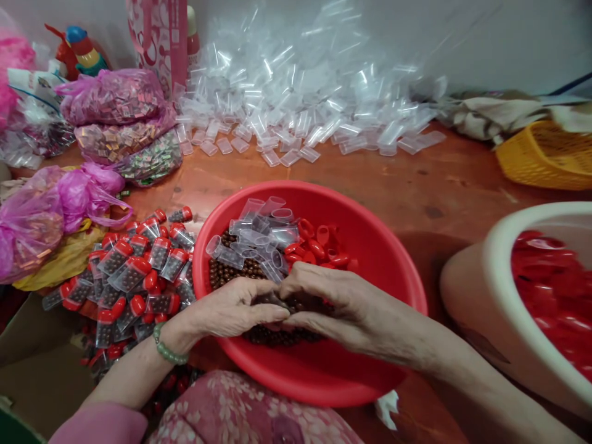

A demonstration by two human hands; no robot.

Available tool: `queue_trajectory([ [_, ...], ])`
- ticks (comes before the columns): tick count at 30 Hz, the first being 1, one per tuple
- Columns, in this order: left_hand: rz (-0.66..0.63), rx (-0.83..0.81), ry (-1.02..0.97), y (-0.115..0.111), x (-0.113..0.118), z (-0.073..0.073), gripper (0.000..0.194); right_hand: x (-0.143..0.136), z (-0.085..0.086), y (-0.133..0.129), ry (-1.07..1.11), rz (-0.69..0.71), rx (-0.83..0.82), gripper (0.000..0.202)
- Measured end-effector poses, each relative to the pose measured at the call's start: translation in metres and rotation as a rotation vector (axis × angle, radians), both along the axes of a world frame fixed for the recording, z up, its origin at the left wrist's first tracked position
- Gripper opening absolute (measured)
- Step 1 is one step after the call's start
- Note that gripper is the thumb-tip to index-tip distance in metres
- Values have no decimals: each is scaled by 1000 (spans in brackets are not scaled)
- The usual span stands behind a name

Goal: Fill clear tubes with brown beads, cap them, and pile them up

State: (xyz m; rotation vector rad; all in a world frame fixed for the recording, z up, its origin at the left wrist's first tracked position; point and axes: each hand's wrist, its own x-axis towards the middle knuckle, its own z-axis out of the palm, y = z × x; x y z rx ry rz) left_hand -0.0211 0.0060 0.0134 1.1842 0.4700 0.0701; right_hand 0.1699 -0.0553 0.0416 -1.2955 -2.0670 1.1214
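A red basin [393, 259] holds clear plastic tubes [254, 237], red caps [317, 243] and small brown balls [235, 268]. Over the balls, my left hand [235, 305], with a green bead bracelet above the wrist, has its thumb and fingers curved round something clear and dark. My right hand [333, 302] meets it from the right, fingertips touching, its thumb and fingers bent round the same spot. What lies between them looks like a clear tube with brown balls, mostly hidden. Left of the basin lies a pile of filled tubes with red caps [132, 274].
Many clear tubes [287, 117] are heaped along the wall. Pink bags of small pieces [115, 102] stand at the left. On the right are a pale tub [476, 277] of red caps and a yellow basket [531, 160]. An open cardboard box [41, 376] is at lower left.
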Motion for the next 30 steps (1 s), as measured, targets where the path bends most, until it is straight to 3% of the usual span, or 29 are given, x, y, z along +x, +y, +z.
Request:
queue_trajectory([
  [7, 102, -167, 16, 2, 1, 0, 16, -4, -10, -5, 68, -184, -147, 25],
  [12, 214, -256, 9, 2, 0, 0, 19, 3, -12, -12, 57, -170, -165, 21],
  [15, 211, -170, -13, -1, -5, 5, 17, 18, -12, -16, -59, -188, -109, 21],
  [22, 157, 151, 13, -5, -10, 17, 18, 59, -24, -19, -367, -389, -18, 19],
  [25, 147, 182, 49, -2, -9, 21, 19, 61, -30, -18, -467, -343, -10, 14],
  [30, 247, 223, 35, 6, -8, 23, 17, 40, -38, -12, -706, -122, -1, 17],
])
